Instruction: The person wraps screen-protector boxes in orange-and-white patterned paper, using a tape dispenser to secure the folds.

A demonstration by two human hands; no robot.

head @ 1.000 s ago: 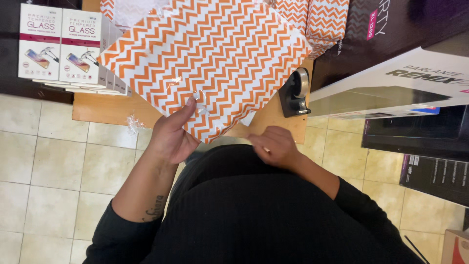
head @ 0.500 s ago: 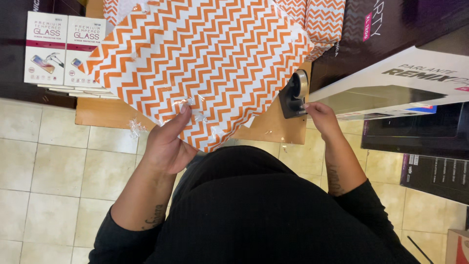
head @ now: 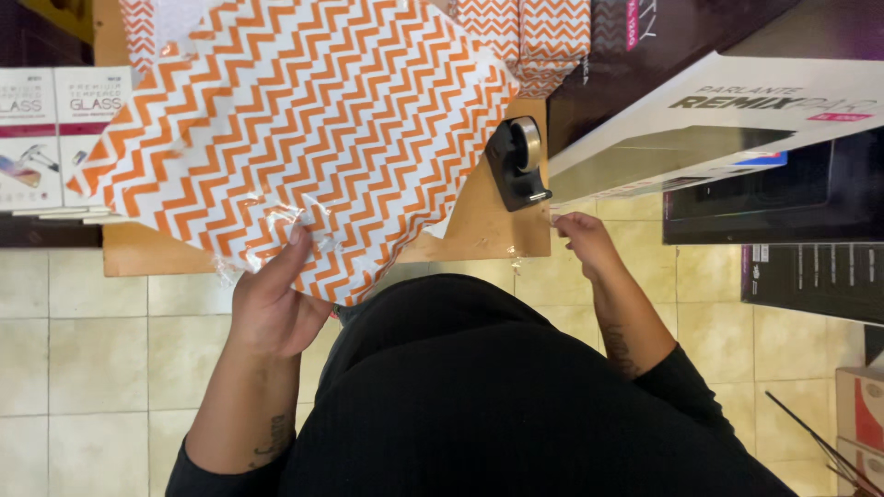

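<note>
- Left hand [head: 269, 299] pins the near corner of the wrapped parcel [head: 295, 129] with its fingers [head: 296, 244], where orange-and-white zigzag paper folds over at the table's [head: 479, 230] near edge; fingers pressed flat, not clenched.
- Parcel covers most of the wooden table, its near corner overhanging the edge toward the person.
- Right hand [head: 582, 241] at the table's near right corner, just beside the black tape dispenser [head: 516, 166]; fingertips pinched on what looks like a clear tape strip [head: 558, 217], too thin to be sure.
- Risk: if the left hand lifts, the fold could spring open; the paper looks stiff and crinkled.
- Risk: clear tape may curl and stick to itself or the fingers.
- Risk: the overhanging parcel could slide off if pushed.
- Count: 1 parcel in hand, 1 dispenser, at least 2 more zigzag-wrapped items [head: 525, 32] at the far edge, 2 small white product boxes [head: 55, 138] left, 1 large white carton [head: 709, 120] right.
</note>
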